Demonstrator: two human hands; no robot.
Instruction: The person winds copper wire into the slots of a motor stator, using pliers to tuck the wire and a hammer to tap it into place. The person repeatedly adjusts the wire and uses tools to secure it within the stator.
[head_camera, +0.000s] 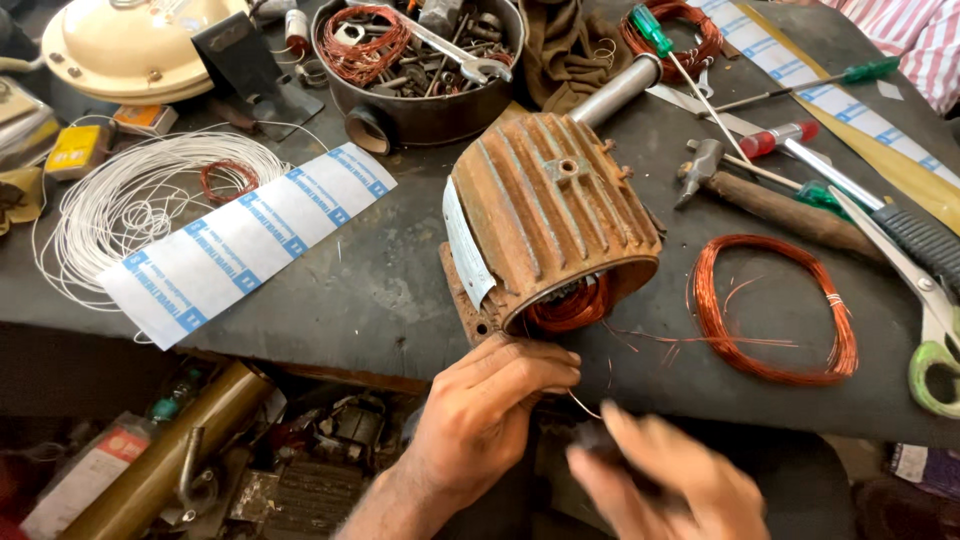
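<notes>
A rusty ribbed motor housing (550, 225) lies on its side on the dark bench (360, 300), copper windings (572, 308) showing at its open end. Just below it, the left hand (490, 405) pinches a thin copper wire (583, 403). The right hand (665, 480) is blurred; I cannot tell its grip.

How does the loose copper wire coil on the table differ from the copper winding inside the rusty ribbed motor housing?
The loose copper wire coil lies flat and fully visible on the dark table; the copper winding sits mostly hidden in the rusty ribbed motor housing. The coil looks wider and untouched; the left hand is nearest the winding. Both are reddish wire.
</notes>
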